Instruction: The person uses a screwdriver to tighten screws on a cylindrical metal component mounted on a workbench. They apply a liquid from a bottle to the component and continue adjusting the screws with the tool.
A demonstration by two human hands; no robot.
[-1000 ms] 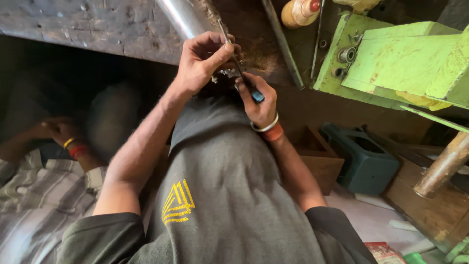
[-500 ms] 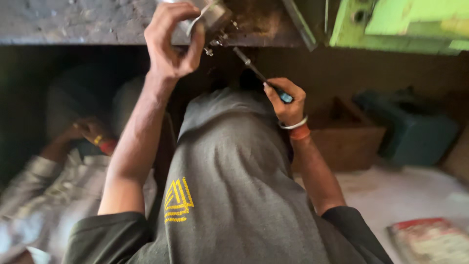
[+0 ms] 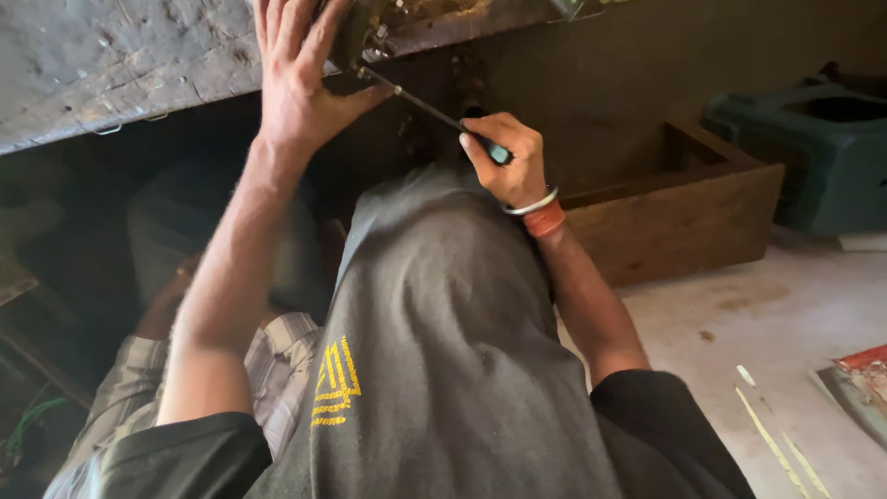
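The left hand (image 3: pixel 300 79) is raised to the edge of the worn grey tabletop (image 3: pixel 120 65), fingers spread and curled around a small dark metal part (image 3: pixel 356 37) at the top of the view; what the part is cannot be made out. The right hand (image 3: pixel 504 157) is closed around the handle of a screwdriver (image 3: pixel 434 113), blue-and-black grip showing between the fingers. The thin shaft runs up and to the left, its tip meeting the metal part just beside the left thumb. A metal bangle and an orange band sit on the right wrist.

Below the arms: grey shirt with a yellow emblem. To the right, an open wooden box (image 3: pixel 684 208) stands on the pale floor, and a dark green plastic crate (image 3: pixel 813 157) is just behind it. Lower left, another person in a striped shirt (image 3: pixel 268 370) sits in shadow under the tabletop.
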